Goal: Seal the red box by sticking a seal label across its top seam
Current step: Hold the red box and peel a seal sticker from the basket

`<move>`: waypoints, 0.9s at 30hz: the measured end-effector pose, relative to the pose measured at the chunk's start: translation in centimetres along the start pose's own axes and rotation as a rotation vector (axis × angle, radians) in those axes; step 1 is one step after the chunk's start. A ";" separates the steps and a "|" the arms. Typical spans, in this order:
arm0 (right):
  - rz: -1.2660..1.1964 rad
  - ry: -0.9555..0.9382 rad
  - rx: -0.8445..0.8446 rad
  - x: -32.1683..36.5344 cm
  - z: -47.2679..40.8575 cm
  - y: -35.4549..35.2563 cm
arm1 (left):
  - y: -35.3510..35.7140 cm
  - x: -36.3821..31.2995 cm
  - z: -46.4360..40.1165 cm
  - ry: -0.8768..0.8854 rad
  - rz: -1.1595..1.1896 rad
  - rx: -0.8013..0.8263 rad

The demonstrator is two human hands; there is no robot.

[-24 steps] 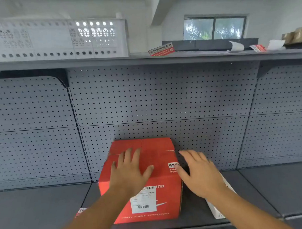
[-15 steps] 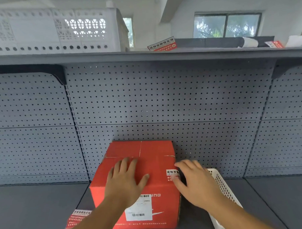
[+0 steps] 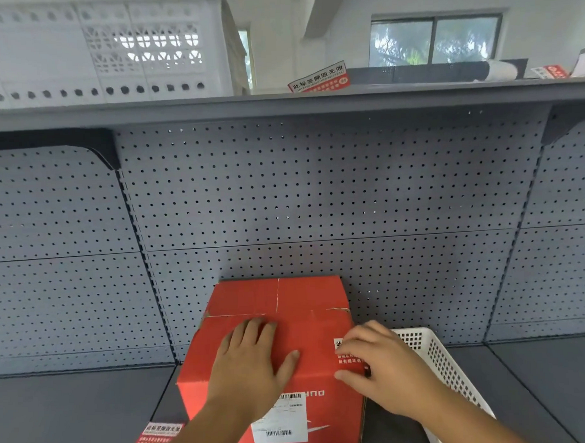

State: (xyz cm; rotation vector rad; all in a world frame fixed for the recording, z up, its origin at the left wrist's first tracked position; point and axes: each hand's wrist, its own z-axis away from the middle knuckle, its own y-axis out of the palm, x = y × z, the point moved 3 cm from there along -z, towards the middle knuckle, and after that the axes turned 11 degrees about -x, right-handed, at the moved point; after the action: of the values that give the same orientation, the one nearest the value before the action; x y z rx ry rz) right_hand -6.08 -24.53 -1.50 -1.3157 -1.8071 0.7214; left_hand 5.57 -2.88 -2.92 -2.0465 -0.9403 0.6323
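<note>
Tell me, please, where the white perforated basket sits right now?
The white basket sits on the lower shelf at the head view's lower right, just right of the red box and behind the right hand.

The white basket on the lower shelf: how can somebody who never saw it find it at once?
Find the red box on the grey lower shelf. Right of it, behind the right hand, stands the white basket, the only white thing with small holes there.
</note>
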 end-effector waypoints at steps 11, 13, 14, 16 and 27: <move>0.018 -0.033 0.057 -0.2 -1.0 -0.1 | 0.5 0.2 0.2 -0.002 0.005 -0.049; 0.009 -0.031 0.053 -0.4 -1.0 -0.1 | 0.5 0.2 0.2 0.000 0.000 -0.042; 0.010 -0.034 0.049 -0.4 -1.0 -0.1 | 0.5 0.2 0.2 0.001 -0.002 -0.040; 0.015 -0.047 0.036 -0.4 -1.1 -0.1 | 0.4 0.1 0.2 0.002 0.001 -0.045; 0.132 -0.162 -0.034 0.1 -1.0 -0.2 | 0.3 0.1 0.3 -0.006 0.006 -0.044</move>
State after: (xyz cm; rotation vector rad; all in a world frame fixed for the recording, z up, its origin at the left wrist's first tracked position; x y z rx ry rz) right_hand -5.37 -24.51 -0.80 -1.4447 -1.8794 0.8943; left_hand 5.53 -2.83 -3.35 -2.0879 -0.9596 0.6268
